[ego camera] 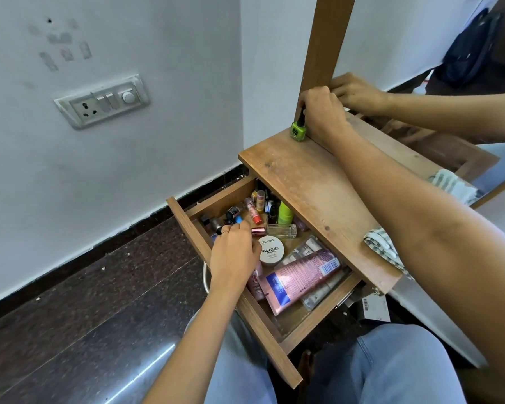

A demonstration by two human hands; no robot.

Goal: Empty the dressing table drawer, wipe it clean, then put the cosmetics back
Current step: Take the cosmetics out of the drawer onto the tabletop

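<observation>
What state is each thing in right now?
drawer, pulled open, not yet emptied.
green nail polish, upright on tabletop, capped.
right hand, grips polish cap.
left hand, reaching into drawer; grip unclear.
pink tube, lying flat in drawer.
wipes tub, lid on.
cloth, crumpled at tabletop edge.

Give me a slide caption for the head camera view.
Right hand holds a green nail polish bottle upright on the tabletop while the left hand reaches among cosmetics in the open drawer.

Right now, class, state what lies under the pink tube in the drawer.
A clear packet of white items lies under the pink tube, showing on both sides. Its middle and anything beneath are covered.
</observation>
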